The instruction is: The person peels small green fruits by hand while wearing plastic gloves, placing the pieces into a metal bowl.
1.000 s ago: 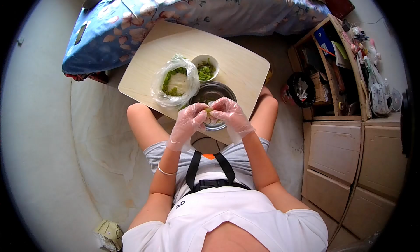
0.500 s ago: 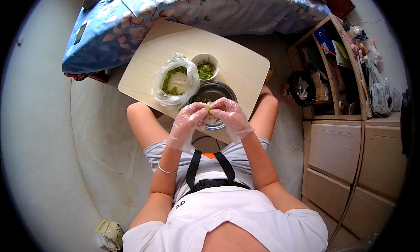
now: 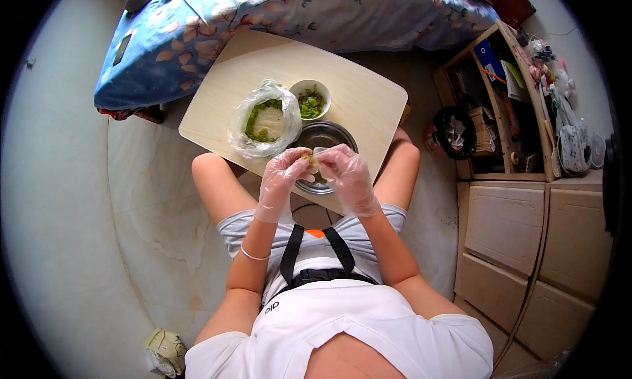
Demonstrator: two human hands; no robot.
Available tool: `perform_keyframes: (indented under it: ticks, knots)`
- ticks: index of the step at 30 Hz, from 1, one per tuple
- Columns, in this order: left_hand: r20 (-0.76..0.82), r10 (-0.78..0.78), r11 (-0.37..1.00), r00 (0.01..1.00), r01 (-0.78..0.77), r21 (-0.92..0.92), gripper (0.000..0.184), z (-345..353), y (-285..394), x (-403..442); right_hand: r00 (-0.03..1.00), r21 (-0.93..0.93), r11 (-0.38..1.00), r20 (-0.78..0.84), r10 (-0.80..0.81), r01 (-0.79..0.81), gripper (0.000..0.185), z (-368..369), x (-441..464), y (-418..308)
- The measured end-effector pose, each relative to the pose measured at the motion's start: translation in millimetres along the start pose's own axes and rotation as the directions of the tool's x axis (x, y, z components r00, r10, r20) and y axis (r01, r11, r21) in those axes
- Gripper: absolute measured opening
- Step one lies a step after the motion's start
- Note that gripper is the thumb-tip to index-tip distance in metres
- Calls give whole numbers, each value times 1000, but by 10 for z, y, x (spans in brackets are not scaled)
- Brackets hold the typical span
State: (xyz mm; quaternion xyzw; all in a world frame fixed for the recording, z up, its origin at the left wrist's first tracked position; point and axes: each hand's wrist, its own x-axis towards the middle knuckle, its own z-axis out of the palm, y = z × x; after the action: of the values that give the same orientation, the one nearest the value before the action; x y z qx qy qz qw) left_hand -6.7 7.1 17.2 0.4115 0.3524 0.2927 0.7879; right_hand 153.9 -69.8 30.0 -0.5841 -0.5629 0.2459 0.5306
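Note:
My left hand (image 3: 283, 177), in a clear plastic glove, pinches a small yellow-green piece (image 3: 308, 159) whose exact kind I cannot make out. Close against it, my right hand (image 3: 349, 176), gloved the same way, has its fingertips pressed together; whatever is in them is too small to name. Both hands are over the near part of a steel bowl (image 3: 354, 142) and partly cover it. Left of the bowl lies an open clear plastic bag (image 3: 237, 130) with small green pieces inside. A white bowl (image 3: 294, 89) behind holds green and brownish bits.
The bowls and bag stand on a low pale table (image 3: 362, 89) between my knees. A bed (image 3: 263, 14) with a blue floral cover borders its far side. To the right are a wooden shelf (image 3: 507, 135), a black-lined bin (image 3: 454, 132) and cabinets (image 3: 503, 221).
My right fingertips have drawn slightly away from my left, and the yellow-green piece shows more clearly in the left. The bag and bowls stay in place.

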Motion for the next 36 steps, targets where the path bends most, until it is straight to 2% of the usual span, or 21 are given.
perform_keyframes:
  ticks: [1,2,3,7,11,17,20,22,23,24,25,26,28,29,31,36]
  knots:
    - [0,-1,1000,1000,1,-1,23,-2,-38,18,997,-134,989,53,-59,66,19,-37,48,-157]
    - [-22,44,999,999,-44,16,23,-11,-100,50,997,-136,989,51,-57,64,19,1,43,-143]
    - [-44,89,996,995,-88,33,22,6,-121,66,993,-223,968,43,-108,115,19,53,39,-116]
    - [-41,87,996,995,-86,24,22,45,-125,59,980,-419,888,38,-194,192,16,87,63,-110]
    - [0,80,997,997,-80,0,25,58,-128,40,984,-413,895,20,-179,171,12,108,54,-62]
    - [25,76,997,997,-76,11,28,77,-121,21,987,-501,852,16,-163,149,11,121,51,-2]
    - [43,52,999,998,-52,7,28,28,-119,25,995,-391,915,34,-90,96,11,67,66,5]
    - [50,35,999,998,-35,-8,28,22,-83,26,999,-202,979,-33,-5,-2,11,53,54,45]
    - [43,9,1000,999,-8,-25,28,21,-59,23,999,-202,979,-32,-5,-2,11,44,47,55]
    - [36,-16,999,999,18,-42,28,23,-42,19,991,-44,990,-21,131,-132,12,35,39,63]
    - [36,-16,999,999,18,-42,28,16,-44,22,965,112,959,11,261,-261,12,28,34,75]
    - [40,-19,999,999,21,-49,28,8,-51,24,965,112,959,12,262,-262,12,34,21,125]
    - [44,-22,998,999,24,-55,27,-3,-57,30,898,320,840,101,429,-438,12,49,9,215]
    - [47,-26,999,999,28,-46,28,-7,-59,33,897,319,840,101,430,-438,12,38,-7,246]
    - [49,-31,999,998,32,-36,28,-17,-64,45,837,471,702,181,516,-534,11,11,-9,244]
    - [33,-58,996,998,60,-63,31,13,-16,25,816,609,580,215,536,-541,15,1,-36,376]
